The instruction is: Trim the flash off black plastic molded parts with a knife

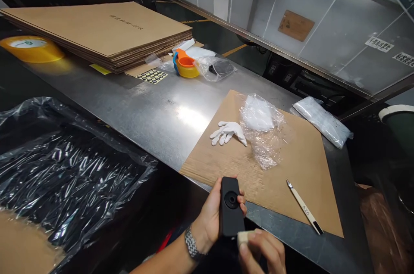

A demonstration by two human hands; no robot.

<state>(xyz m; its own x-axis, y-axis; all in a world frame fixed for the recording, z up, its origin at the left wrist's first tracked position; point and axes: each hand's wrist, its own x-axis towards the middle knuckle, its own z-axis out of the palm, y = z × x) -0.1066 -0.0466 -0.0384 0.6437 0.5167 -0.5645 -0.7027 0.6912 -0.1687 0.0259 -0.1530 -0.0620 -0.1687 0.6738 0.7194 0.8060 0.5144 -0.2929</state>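
Note:
My left hand is wrapped round a black rectangular device with a round, lens-like ring near its top end. Between the thumb and fingers of my right hand is a small cream-coloured block, held against or very close to the device's lower end. Whether the two touch I cannot tell. Beyond my hands, a white glove and crumpled clear plastic wrap lie on a flat cardboard sheet. A pale craft knife rests on that sheet, right of my hands.
The metal table carries stacked cardboard, yellow tape, an orange tape dispenser, a sticker sheet and a clear bag. A plastic-wrapped packet lies far right. Black plastic lining is at left.

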